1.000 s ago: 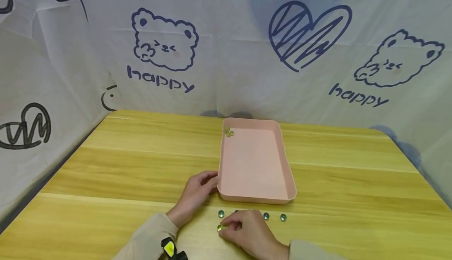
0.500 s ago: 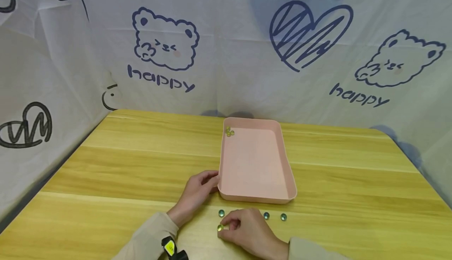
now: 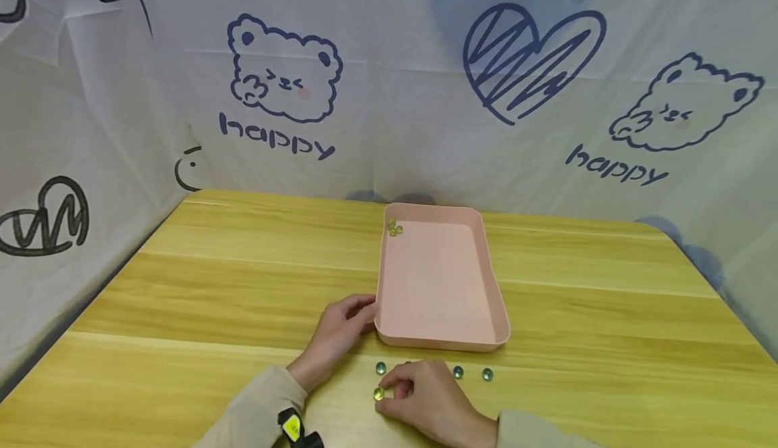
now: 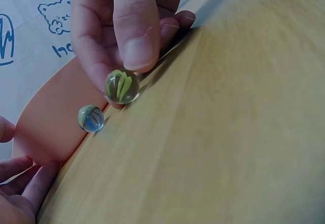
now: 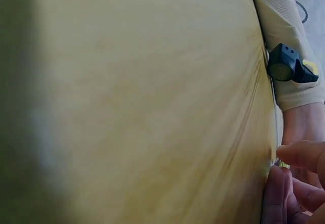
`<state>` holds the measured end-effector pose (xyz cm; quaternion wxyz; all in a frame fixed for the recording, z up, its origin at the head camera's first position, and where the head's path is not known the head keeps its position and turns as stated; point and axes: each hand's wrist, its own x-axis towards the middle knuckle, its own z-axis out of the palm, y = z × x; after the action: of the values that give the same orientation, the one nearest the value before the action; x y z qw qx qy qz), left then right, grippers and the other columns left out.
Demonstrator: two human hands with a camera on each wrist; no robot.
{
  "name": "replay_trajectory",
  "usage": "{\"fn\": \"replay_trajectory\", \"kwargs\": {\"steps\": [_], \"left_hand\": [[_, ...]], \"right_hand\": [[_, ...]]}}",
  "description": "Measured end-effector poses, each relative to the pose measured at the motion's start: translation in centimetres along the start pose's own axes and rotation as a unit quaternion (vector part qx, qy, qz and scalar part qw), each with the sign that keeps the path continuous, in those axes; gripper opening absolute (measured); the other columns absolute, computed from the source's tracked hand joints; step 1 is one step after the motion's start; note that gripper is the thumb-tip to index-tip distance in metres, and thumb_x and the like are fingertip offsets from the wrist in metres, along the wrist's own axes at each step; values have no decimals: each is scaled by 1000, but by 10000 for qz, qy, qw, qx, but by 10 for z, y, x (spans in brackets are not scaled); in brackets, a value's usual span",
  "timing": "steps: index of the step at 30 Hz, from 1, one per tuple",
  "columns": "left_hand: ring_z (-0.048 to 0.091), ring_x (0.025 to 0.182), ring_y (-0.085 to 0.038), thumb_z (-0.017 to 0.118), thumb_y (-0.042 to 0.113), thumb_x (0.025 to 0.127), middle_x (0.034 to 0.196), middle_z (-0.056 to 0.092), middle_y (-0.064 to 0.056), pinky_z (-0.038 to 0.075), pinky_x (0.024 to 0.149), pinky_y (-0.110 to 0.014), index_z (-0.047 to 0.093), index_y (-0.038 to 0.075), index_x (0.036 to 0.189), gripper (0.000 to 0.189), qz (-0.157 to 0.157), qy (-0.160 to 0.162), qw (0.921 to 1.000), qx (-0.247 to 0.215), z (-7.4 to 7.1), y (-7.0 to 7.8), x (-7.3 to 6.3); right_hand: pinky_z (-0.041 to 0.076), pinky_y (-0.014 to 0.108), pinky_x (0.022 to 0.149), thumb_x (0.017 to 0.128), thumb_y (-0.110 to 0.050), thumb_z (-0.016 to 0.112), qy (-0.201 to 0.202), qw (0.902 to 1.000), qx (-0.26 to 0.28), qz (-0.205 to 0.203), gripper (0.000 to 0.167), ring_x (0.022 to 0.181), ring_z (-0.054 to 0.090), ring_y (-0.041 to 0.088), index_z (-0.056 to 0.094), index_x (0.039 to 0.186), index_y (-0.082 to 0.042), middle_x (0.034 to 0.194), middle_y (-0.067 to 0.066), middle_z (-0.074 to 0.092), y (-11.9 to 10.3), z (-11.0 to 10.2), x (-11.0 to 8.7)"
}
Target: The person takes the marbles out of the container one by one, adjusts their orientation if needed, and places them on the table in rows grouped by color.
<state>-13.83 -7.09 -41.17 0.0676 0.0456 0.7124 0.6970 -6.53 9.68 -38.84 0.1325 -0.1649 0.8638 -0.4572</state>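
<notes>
My right hand [image 3: 434, 397] pinches a clear marble with a yellow swirl [image 3: 379, 393] between thumb and fingertips, low over the table in front of the pink tray [image 3: 442, 344]. The left wrist view shows the same yellow marble [image 4: 122, 87] at the fingertips, beside a blue-green marble [image 4: 91, 118]. At the tray's near left side, my left hand [image 3: 337, 333] touches the outer wall with relaxed fingers. Several blue-green marbles, one at the row's right end [image 3: 487, 374], lie between tray and right hand; one is mostly hidden behind that hand.
Several yellow marbles [image 3: 393, 230] sit together in the tray's far left corner. The wooden table [image 3: 243, 286] runs back to a white cloth with drawings [image 3: 413, 130]. On my left wrist is a small black camera [image 3: 298, 429].
</notes>
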Motion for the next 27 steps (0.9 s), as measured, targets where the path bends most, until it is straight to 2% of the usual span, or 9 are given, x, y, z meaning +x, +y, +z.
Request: {"fn": "replay_trajectory", "kwargs": {"steps": [11, 27], "left_hand": [[62, 104, -30, 56, 10, 98, 118, 61, -23, 55, 86, -34, 59, -12, 120, 32, 17, 26, 10000, 13, 1, -1, 0], [62, 103, -30, 56, 11, 98, 117, 62, -22, 55, 86, -35, 59, -11, 120, 32, -7, 63, 10000, 54, 1, 0, 0]], "right_hand": [[39, 17, 47, 77, -17, 80, 24, 10000, -78, -8, 15, 53, 47, 1, 75, 86, -7, 62, -12, 55, 1, 0, -1], [39, 17, 48, 77, -16, 80, -165, 9998, 48, 66, 14, 55, 47, 2, 74, 86, -7, 62, -10, 56, -2, -5, -4]]}}
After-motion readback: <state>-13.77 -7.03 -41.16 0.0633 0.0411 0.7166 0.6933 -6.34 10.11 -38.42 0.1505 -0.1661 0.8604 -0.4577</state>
